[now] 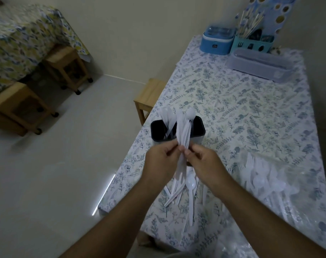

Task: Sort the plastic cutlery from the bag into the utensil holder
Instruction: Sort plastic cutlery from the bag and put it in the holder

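fingers point(180, 148) of left hand point(159, 164) and right hand point(205, 162) clamped on spoon bundle point(183, 131) | above black utensil holder point(199, 127)

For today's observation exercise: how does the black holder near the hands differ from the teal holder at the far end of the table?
1. The black holder is dark and plain; the teal holder is light, with cut-out shapes in its front.
2. The black holder stands by the table's left edge, just beyond the hands; the teal holder stands at the far end, beside a blue box.
3. The black holder contains white plastic spoons; the teal one holds thin sticks.

Both stand upright on the floral tablecloth.
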Demonstrator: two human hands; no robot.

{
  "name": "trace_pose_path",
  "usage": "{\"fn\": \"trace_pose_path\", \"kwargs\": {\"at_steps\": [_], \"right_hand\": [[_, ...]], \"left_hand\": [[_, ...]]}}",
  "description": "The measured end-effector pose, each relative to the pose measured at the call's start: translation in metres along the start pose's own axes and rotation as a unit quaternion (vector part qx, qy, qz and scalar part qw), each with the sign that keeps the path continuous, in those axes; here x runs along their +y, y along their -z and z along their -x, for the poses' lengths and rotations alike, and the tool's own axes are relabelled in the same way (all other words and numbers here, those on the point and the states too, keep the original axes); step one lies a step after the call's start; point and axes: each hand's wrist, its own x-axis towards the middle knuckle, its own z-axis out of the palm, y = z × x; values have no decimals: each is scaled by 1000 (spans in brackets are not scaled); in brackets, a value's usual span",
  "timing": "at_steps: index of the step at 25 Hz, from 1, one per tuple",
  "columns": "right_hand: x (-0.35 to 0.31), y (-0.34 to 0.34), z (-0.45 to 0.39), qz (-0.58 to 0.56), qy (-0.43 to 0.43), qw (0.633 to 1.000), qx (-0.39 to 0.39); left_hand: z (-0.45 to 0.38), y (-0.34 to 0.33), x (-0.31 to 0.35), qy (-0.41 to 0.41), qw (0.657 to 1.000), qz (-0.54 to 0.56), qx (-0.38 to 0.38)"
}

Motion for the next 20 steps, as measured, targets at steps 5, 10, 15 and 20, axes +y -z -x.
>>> {"fn": "trace_pose_path", "kwargs": {"at_steps": [5, 10, 15, 20], "right_hand": [[-52, -2, -54, 52, 115, 990, 61], [-54, -15, -77, 123, 166, 971, 117], [-21, -17, -80, 210, 127, 965, 88], [-4, -4, -68, 387, 104, 914, 56]], "left_hand": [[-54, 28, 28, -125, 987, -75, 67], [-78, 25, 5, -172, 974, -64, 129], [-72, 15, -33, -143, 982, -96, 80], [-50, 27, -39, -178, 936, -289, 89]]}}
